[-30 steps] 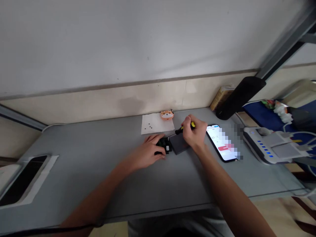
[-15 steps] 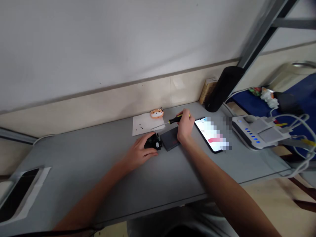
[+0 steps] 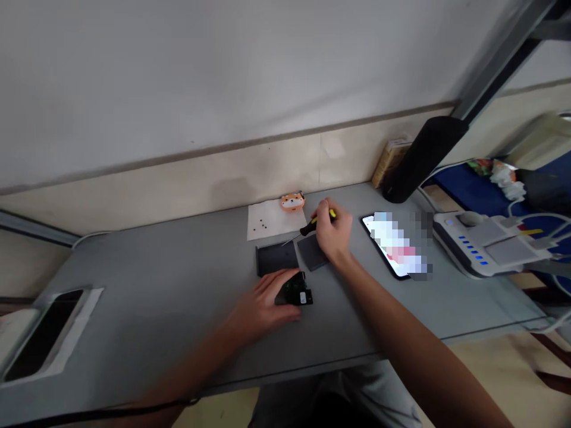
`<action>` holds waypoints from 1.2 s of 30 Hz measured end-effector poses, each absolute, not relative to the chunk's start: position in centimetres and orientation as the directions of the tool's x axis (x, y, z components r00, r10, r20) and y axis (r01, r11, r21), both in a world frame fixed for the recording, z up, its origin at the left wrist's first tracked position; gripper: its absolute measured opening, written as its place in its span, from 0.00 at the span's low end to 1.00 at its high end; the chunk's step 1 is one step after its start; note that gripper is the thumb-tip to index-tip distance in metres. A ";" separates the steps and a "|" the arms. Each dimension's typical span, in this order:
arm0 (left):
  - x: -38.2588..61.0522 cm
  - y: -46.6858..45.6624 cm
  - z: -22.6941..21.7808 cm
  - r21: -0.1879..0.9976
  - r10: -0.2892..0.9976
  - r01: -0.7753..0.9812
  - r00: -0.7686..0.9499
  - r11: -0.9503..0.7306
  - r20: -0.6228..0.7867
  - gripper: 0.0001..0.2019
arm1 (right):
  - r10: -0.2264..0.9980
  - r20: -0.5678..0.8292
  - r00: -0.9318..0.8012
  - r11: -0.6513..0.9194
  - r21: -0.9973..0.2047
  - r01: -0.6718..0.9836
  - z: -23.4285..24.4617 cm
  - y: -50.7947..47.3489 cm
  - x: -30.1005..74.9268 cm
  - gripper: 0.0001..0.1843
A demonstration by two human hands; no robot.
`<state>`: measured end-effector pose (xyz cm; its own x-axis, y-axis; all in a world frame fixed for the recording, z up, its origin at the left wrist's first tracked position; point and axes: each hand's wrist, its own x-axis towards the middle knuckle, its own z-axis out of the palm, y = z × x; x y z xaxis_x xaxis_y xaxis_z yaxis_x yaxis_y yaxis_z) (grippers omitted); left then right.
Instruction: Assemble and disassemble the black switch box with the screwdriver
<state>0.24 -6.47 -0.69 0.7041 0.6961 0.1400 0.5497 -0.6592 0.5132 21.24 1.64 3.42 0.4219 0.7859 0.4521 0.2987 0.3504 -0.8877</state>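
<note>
Two grips: left hand (image 3: 261,304) pinches a boxy black module (image 3: 295,292), right hand (image 3: 332,236) wraps a slim yellow-handled screwdriver (image 3: 311,225).

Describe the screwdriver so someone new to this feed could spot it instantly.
Start at the grey table, then find the white paper against the back wall. Just right of it, the right hand grips the screwdriver. It alone has a black-and-yellow handle and thin metal shaft; the dark tray beside it is flat.
</note>
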 end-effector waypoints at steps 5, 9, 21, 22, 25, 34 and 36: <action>0.2 -6.4 -1.0 0.395 0.576 0.457 0.773 -0.797 0.266 0.07 | 0.758 0.589 0.279 0.424 -0.771 0.475 3.1 1.1 20.9 0.19; 0.2 -6.4 -0.3 0.332 0.535 0.433 0.770 -0.838 0.346 0.10 | 0.765 0.622 0.166 0.484 -0.726 0.490 3.0 0.8 20.9 0.20; -0.8 -2.6 1.2 0.238 0.756 0.759 0.456 -0.606 0.469 0.13 | 0.784 0.565 0.256 0.476 -0.813 0.335 3.9 0.5 20.4 0.21; -0.6 -2.4 1.1 0.246 0.766 0.765 0.448 -0.595 0.460 0.13 | 0.783 0.558 0.275 0.470 -0.820 0.327 4.0 0.5 20.4 0.21; 0.0 -2.2 1.1 0.246 0.763 0.761 0.453 -0.601 0.462 0.13 | 0.782 0.541 0.310 0.457 -0.835 0.305 4.2 0.5 20.4 0.22; 0.9 2.8 1.9 0.212 0.766 0.765 0.495 -0.608 0.409 0.10 | 0.697 0.448 0.561 0.391 -0.892 0.226 4.6 1.7 22.4 0.19; 1.8 5.1 2.1 0.248 0.793 0.770 0.490 -0.588 0.361 0.09 | 0.670 0.412 0.618 0.358 -0.908 0.217 4.3 2.3 23.0 0.18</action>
